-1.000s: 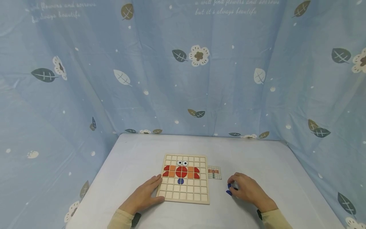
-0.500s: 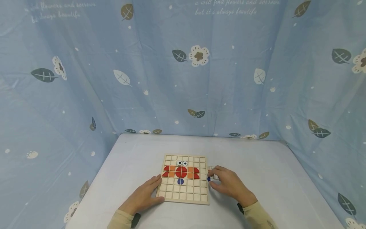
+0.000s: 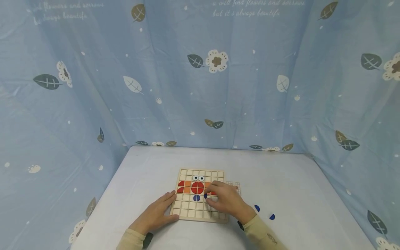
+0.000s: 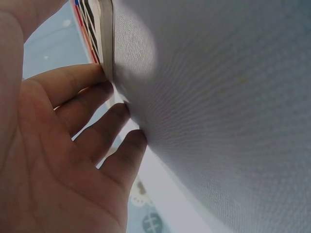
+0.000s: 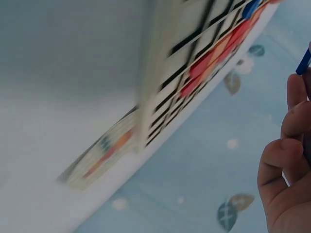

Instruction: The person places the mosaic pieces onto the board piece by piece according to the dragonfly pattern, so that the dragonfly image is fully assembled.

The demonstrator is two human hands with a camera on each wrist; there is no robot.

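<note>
A square wooden grid board (image 3: 184, 212) lies on the table. Set in its cells are two eye pieces (image 3: 198, 178), a red circle of pieces (image 3: 194, 188), orange squares (image 3: 187, 187), red rounded pieces (image 3: 180, 189) and two blue pieces (image 3: 196, 198) forming a small round. My left hand (image 3: 156, 211) rests against the board's left edge, fingertips along the side and thumb by the near corner. Over the board, my right hand (image 3: 229, 200) pinches a small blue piece (image 5: 304, 62) between thumb and fingertips, just right of the blue round. That hand covers part of the board's right side.
Two blue half-round pieces (image 3: 257, 208) lie on the white table (image 3: 300, 194) right of the right forearm. A small pattern card (image 3: 238, 185) sits against the board's right edge, partly behind the right hand. Blue patterned curtains (image 3: 175, 104) enclose the table's back and sides.
My right hand has moved left from the loose blue pieces, past the card, to over the board, carrying a blue piece. The left hand has stayed at the board's edge.
</note>
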